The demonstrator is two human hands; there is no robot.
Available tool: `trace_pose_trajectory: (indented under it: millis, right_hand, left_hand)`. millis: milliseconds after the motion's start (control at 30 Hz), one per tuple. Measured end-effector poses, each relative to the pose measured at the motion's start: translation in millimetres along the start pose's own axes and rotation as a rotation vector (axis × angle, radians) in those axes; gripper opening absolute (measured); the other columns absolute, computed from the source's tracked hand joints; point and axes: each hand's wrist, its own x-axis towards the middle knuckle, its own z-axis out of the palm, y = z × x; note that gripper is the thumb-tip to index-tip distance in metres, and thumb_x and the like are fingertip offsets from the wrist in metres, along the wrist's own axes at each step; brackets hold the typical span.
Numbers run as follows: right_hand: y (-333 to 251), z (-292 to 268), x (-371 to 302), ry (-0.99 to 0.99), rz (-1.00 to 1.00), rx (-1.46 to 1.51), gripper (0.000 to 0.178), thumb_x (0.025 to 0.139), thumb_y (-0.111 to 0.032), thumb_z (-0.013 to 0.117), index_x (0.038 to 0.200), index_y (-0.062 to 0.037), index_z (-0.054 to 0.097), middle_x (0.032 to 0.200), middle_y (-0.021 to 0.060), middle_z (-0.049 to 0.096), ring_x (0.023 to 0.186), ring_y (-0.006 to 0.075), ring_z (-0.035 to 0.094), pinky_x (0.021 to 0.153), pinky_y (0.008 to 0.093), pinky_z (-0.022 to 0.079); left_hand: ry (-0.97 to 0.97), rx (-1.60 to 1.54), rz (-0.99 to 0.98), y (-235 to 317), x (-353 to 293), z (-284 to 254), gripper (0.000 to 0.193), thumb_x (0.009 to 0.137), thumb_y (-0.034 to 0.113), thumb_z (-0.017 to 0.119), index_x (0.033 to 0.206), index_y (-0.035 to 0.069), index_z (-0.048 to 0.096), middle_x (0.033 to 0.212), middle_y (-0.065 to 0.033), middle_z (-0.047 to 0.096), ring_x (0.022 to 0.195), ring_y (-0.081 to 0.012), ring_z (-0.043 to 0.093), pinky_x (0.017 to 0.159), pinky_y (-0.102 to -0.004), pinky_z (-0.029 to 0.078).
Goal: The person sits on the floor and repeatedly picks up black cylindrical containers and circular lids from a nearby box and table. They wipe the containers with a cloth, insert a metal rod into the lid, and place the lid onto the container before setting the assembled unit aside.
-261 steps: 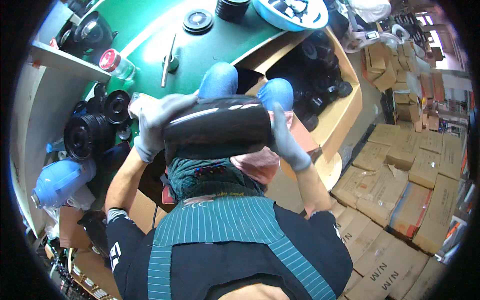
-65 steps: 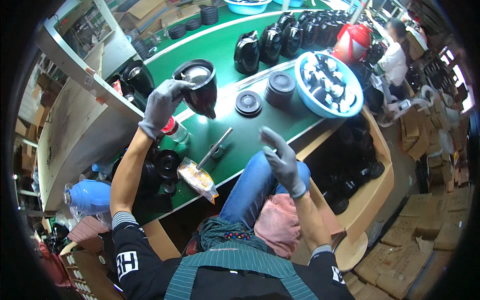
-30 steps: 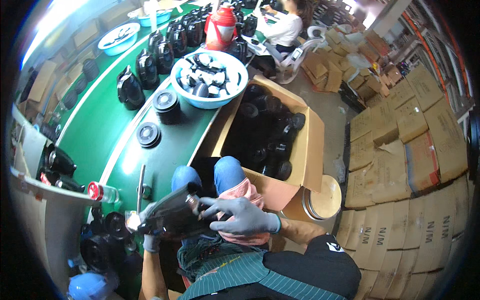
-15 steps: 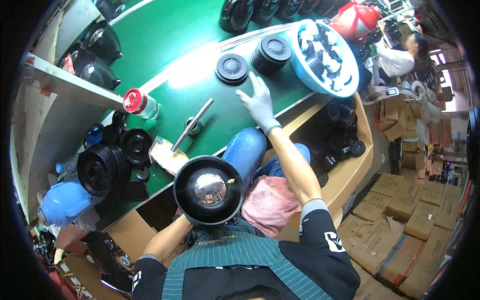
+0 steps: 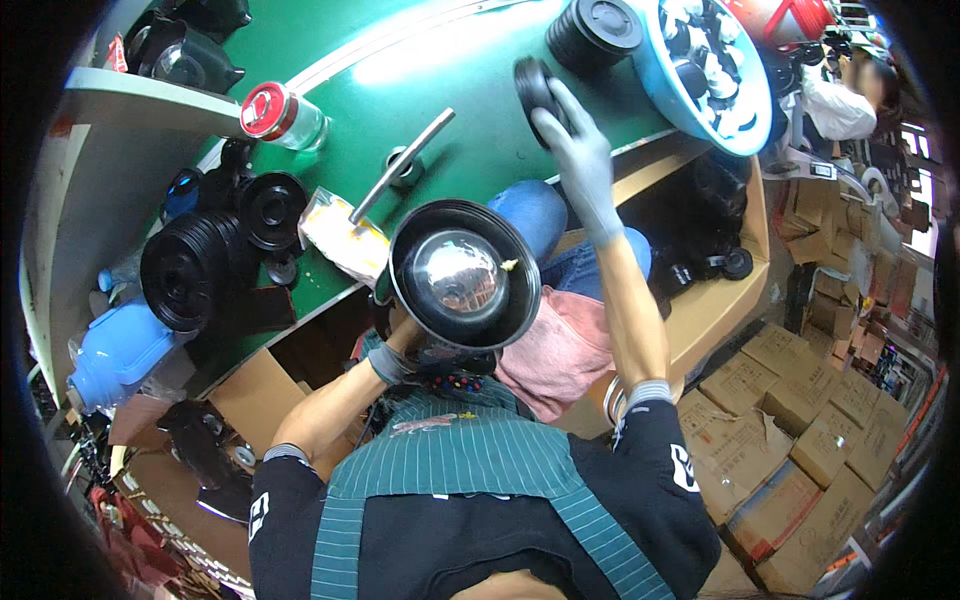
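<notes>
My left hand (image 5: pixel 392 352), in a grey glove, grips a black kettle body (image 5: pixel 462 274) from below, its open top facing up at me with the shiny metal bottom showing inside. My right hand (image 5: pixel 577 150), gloved too, reaches out over the green table (image 5: pixel 330 60) and holds a round black lid (image 5: pixel 532 92) on edge, lifted off the surface. A stack of further black lids (image 5: pixel 592 30) stands just beyond it.
A light blue basin (image 5: pixel 655 40) of black parts sits at the far right of the table. A metal tool (image 5: pixel 400 168), a red-capped jar (image 5: pixel 282 113) and a yellow rag (image 5: pixel 340 230) lie nearer. Black parts (image 5: pixel 195 268) pile left. Cardboard boxes (image 5: pixel 800 400) crowd the floor right.
My right hand has closed on a black lid and lifted it off the table. The kettle body stays held in my left hand near my lap.
</notes>
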Motion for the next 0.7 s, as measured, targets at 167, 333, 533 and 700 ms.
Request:
trace_pose_trajectory:
  millis: [167, 333, 533, 700]
  right_hand:
    - [-82.1, -76.3, -155.0, -0.377, -0.099, 0.267, 0.093, 0.074, -0.036, 0.095, 0.153, -0.0021, 0.060, 0.163, 0.0259, 0.047, 0.151, 0.0360, 0.047, 0.123, 0.0432, 0.037]
    - [-82.1, -87.3, -215.7, -0.324, -0.279, -0.049, 0.103, 0.062, -0.033, 0.100, 0.155, -0.0111, 0.061, 0.170, 0.0284, 0.034, 0.156, 0.0438, 0.039, 0.126, 0.0463, 0.032]
    - [-65.1, -103.5, -253.9, -0.305, -0.477, -0.061, 0.108, 0.060, -0.044, 0.100, 0.155, -0.0140, 0.061, 0.171, 0.0284, 0.034, 0.158, 0.0444, 0.036, 0.127, 0.0481, 0.031]
    - [-60.5, -103.7, -279.3, -0.210, -0.454, -0.061, 0.105, 0.059, -0.035, 0.102, 0.154, -0.0142, 0.063, 0.172, 0.0267, 0.033, 0.158, 0.0436, 0.037, 0.127, 0.0483, 0.031]
  left_hand:
    - [-0.032, 0.436, 0.157, -24.9, 11.3, -13.6, 0.053, 0.103, 0.015, 0.073, 0.151, 0.005, 0.056, 0.148, -0.0112, 0.064, 0.133, -0.0191, 0.063, 0.112, -0.0352, 0.055]
    - [-0.377, 1.194, 0.545, 10.9, 2.1, 31.7, 0.055, 0.102, 0.011, 0.072, 0.155, 0.010, 0.056, 0.155, -0.0112, 0.060, 0.139, -0.0261, 0.060, 0.125, -0.0438, 0.042]
    - [-0.480, 1.060, 0.042, 37.6, -21.9, 26.2, 0.062, 0.100, 0.009, 0.074, 0.159, 0.011, 0.052, 0.162, -0.0079, 0.053, 0.147, -0.0244, 0.052, 0.128, -0.0448, 0.037]
    - [-0.340, 0.551, -0.425, 56.8, -12.8, 38.6, 0.068, 0.098, 0.011, 0.076, 0.161, 0.011, 0.049, 0.164, -0.0084, 0.051, 0.151, -0.0256, 0.048, 0.133, -0.0448, 0.028]
